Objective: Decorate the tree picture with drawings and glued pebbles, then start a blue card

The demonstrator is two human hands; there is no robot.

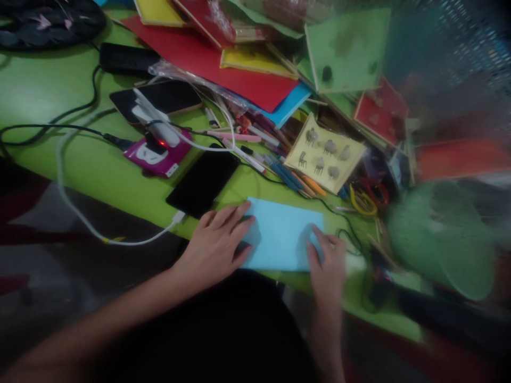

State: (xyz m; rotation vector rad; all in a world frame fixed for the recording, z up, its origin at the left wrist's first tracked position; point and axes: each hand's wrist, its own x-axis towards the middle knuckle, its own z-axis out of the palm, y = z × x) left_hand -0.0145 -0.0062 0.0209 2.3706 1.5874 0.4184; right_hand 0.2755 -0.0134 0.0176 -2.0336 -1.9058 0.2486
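A light-blue sheet of paper [282, 234], seemingly folded, lies flat at the front edge of the green table. My left hand [219, 240] rests on its left side, fingers stretched out and slightly apart. On the right side of the paper, my right hand [328, 258] touches down with its index finger and thumb apart, the other fingers partly curled. Neither hand grips the paper; both lie against it. Just beyond my left hand is a black phone [204, 180] with a white cable [131, 242] beside it.
A purple power adapter [159, 154] with a glowing red light and cables sits at left, near another phone [175, 96]. Pens [285, 173], a yellow card with chair pictures [325, 151], scissors [363, 199] and red paper [239, 69] crowd the back. A green round object [439, 239] stands right.
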